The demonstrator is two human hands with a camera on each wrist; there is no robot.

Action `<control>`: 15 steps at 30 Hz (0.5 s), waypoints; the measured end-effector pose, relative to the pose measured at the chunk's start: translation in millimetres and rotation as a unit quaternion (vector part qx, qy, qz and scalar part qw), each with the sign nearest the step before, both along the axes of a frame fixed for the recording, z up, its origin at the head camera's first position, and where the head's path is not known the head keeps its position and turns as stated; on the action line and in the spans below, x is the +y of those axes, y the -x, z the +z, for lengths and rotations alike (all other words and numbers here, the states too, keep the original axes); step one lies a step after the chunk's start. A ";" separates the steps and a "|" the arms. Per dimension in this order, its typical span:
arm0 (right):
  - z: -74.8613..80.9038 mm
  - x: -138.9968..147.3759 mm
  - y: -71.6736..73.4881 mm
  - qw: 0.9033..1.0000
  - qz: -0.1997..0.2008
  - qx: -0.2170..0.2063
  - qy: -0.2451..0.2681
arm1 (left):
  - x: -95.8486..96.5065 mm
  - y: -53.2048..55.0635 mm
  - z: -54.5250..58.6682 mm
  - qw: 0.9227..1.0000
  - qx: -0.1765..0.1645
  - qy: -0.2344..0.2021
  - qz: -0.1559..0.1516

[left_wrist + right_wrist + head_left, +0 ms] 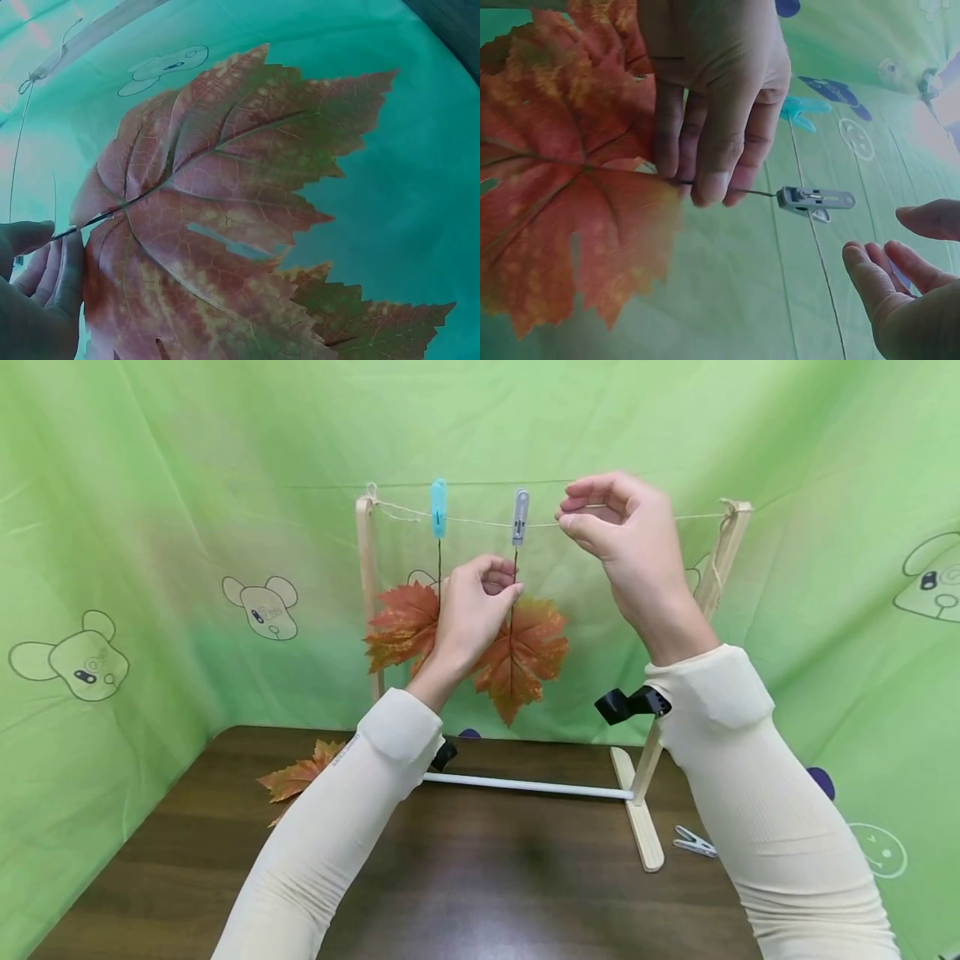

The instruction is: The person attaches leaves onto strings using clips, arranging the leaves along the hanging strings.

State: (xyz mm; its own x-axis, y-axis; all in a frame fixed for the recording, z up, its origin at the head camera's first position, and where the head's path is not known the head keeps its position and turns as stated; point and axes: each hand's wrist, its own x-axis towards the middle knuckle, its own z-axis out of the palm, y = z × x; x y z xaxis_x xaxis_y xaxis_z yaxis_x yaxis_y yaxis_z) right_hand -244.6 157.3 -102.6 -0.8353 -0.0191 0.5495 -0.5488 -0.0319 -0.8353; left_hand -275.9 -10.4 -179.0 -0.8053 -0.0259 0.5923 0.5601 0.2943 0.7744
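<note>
A grey clothespin [520,518] clips the stem of an orange-red maple leaf [527,652] to a thin string [480,522]. My left hand [471,610] pinches that stem between thumb and fingers, just below the clothespin; the left wrist view shows the leaf [225,165] spreading out beyond the fingers. My right hand [633,539] is raised beside the string, right of the grey clothespin. In the right wrist view its thumb and fingers stand apart with nothing between them. Farther left, a blue clothespin [438,508] holds a second maple leaf [401,622], partly hidden behind my left hand.
Wooden posts [365,547] carry the string, with a white crossbar [525,786] low between them. Another maple leaf [296,777] lies on the brown table [480,877] at left, partly behind my left sleeve. A pale clothespin [693,842] lies near the rack's right foot [645,839].
</note>
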 end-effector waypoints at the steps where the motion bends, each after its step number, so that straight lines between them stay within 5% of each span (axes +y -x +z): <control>1: -1.5 2.2 -1.4 1.000 -0.002 -0.001 -0.004 | -0.2 -0.5 -0.1 1.000 0.000 0.001 0.000; 15: -36.5 32.8 -19.2 0.999 0.003 0.017 -0.046 | -12.7 -16.7 -4.3 0.998 0.063 -0.026 -0.006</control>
State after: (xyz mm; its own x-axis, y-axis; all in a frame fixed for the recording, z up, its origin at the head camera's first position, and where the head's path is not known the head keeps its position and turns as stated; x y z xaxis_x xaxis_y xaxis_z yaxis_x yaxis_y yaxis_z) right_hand -225.4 190.1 -139.1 -0.8153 -0.0762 0.5740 -0.5777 0.0396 -0.8153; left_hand -259.3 -23.1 -183.3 -0.7243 -0.0495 0.6877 0.6580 0.2486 0.7108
